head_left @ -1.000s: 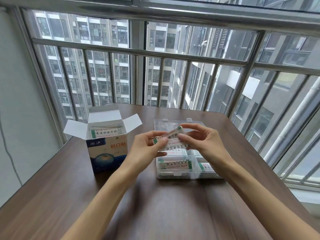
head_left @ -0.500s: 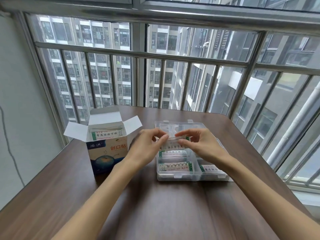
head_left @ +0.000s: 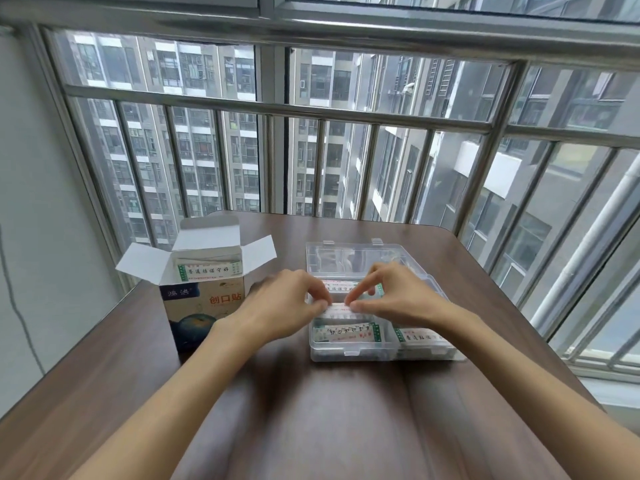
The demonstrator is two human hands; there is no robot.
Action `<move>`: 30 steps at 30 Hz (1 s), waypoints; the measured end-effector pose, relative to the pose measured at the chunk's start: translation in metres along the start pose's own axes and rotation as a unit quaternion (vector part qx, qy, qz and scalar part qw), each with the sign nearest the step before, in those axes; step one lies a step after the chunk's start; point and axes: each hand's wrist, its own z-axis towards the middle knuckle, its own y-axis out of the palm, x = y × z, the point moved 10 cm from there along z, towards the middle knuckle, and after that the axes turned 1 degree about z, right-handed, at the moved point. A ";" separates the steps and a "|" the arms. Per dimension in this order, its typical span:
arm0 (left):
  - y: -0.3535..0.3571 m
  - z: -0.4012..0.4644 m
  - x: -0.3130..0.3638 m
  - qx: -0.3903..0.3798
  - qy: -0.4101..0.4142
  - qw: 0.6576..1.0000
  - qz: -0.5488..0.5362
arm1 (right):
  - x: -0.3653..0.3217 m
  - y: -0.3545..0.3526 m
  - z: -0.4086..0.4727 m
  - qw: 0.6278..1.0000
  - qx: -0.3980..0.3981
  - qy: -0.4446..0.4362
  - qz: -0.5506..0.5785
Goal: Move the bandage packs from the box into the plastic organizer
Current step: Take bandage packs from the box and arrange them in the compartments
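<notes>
**Q:** what's the setup look like from your end?

**A:** I'm on a dark brown wood-grain surface [head_left: 311, 410] on a balcony, with metal window bars [head_left: 346, 112] and grey apartment towers behind. The cardboard box [head_left: 204, 299] stands on my left, flaps open, with 创口贴 printed in red on the front. A bandage pack [head_left: 207, 270] with green-edged Chinese print pokes out the top, but I can't read it.

**Q:** and your hands?

**A:** My left hand [head_left: 287, 303] and right hand [head_left: 394, 299] sit close together, fingertips pinching the ends of one bandage pack [head_left: 339, 308] down in the clear plastic organizer [head_left: 353, 353], lid open behind. More packs [head_left: 346, 332] lie in the near compartments. My hands hide the middle ones.
</notes>
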 end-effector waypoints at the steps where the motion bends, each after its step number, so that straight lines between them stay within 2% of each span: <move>1: -0.001 0.001 0.001 -0.001 0.000 1.000 0.005 | 0.002 -0.002 0.001 1.000 -0.009 0.020 -0.012; 5: -0.001 0.005 0.004 -0.026 0.008 1.000 0.016 | 0.017 -0.015 0.005 0.983 -0.043 0.140 -0.107; 10: 0.001 0.013 0.007 -0.056 0.009 0.998 0.039 | 0.001 0.000 0.004 0.953 -0.137 0.174 -0.206; 15: 0.002 0.012 0.006 -0.068 -0.003 0.997 0.048 | -0.003 0.010 0.006 0.939 -0.208 0.193 -0.196; 17: 0.002 0.011 0.006 -0.069 -0.008 0.997 0.040 | -0.001 0.007 0.004 0.944 -0.196 0.190 -0.185; 19: -0.004 0.006 0.010 -0.046 -0.001 0.999 0.027 | -0.001 -0.001 0.001 0.960 -0.150 0.172 -0.162; 23: -0.036 -0.021 0.014 0.099 0.014 0.995 -0.022 | -0.010 -0.031 -0.016 0.994 0.007 0.078 -0.078; 26: -0.022 -0.034 0.018 0.032 0.020 0.999 0.023 | -0.011 -0.018 -0.033 0.998 -0.028 0.028 -0.045; 30: -0.011 -0.035 0.023 -0.027 0.028 0.996 0.077 | 0.000 -0.001 -0.035 0.994 -0.049 0.043 -0.086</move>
